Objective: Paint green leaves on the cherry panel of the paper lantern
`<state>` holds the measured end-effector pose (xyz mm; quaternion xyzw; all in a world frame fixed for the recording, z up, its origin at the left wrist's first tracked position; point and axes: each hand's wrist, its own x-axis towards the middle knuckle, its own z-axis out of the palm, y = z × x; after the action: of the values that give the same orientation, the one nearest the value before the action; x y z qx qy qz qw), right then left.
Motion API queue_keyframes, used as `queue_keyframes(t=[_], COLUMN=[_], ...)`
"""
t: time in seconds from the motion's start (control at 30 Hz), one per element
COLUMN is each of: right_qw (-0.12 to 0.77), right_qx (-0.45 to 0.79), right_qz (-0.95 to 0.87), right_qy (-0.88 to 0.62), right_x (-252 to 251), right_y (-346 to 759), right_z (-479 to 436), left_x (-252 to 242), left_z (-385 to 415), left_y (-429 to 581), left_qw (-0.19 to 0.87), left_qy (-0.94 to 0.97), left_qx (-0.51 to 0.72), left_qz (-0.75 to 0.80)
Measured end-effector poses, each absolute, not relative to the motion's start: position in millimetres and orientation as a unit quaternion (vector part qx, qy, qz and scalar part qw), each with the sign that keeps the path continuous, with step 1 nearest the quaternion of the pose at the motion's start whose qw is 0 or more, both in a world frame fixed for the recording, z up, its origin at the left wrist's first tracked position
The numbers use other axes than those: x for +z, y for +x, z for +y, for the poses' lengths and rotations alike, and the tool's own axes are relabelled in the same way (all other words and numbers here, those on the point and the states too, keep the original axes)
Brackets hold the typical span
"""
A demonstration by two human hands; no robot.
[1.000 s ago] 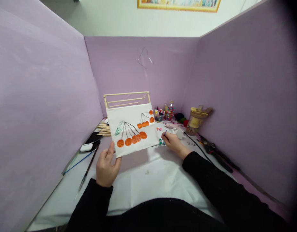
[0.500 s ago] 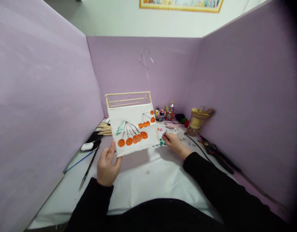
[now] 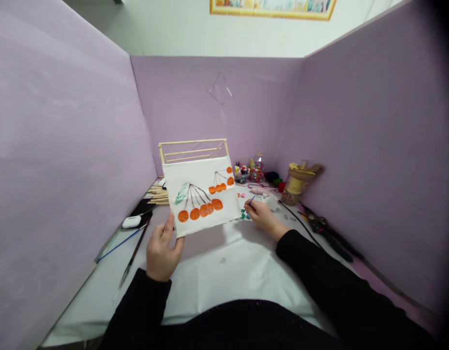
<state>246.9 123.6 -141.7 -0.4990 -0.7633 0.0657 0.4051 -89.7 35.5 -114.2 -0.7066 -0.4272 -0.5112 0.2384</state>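
Here's the left hand (image 3: 161, 253), coming up from the lower left, its grip closed on the near left corner of the painted panel (image 3: 200, 194), fingers along the side, thumb at the bottom edge. Over on the right, the right hand (image 3: 260, 214) reaches in with bent fingers, grip pinched on a slim blue stick (image 3: 251, 201), just beside the panel's lower right corner; the tip is too small to read.

The panel sits mid-view, tilted, its lower edge rising rightward. Below it, white cloth spreads between the forearms to the front edge of the bench (image 3: 224, 287). Lilac boards wall in both sides and the back; long-handled pliers (image 3: 328, 236) lie along the right.

And the materials: white sheet, orange discs, dark thin stems, a patchy green leaf, all fronting a boxy frame (image 3: 193, 142) of pale slender sticks.
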Motion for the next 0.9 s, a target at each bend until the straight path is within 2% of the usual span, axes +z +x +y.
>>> queue_keyframes(t=[0.9], right_qw=[0.427], right_qx=[0.089], right_qz=[-0.721], right_qy=[-0.539], right_x=[-140.3], right_y=[247.8], right_z=[127.3], left_x=[-113.9], left_z=[36.0], left_y=[-90.2], left_qw=[0.231], left_qy=[-0.71], left_qx=[-0.515], left_qz=[-0.421])
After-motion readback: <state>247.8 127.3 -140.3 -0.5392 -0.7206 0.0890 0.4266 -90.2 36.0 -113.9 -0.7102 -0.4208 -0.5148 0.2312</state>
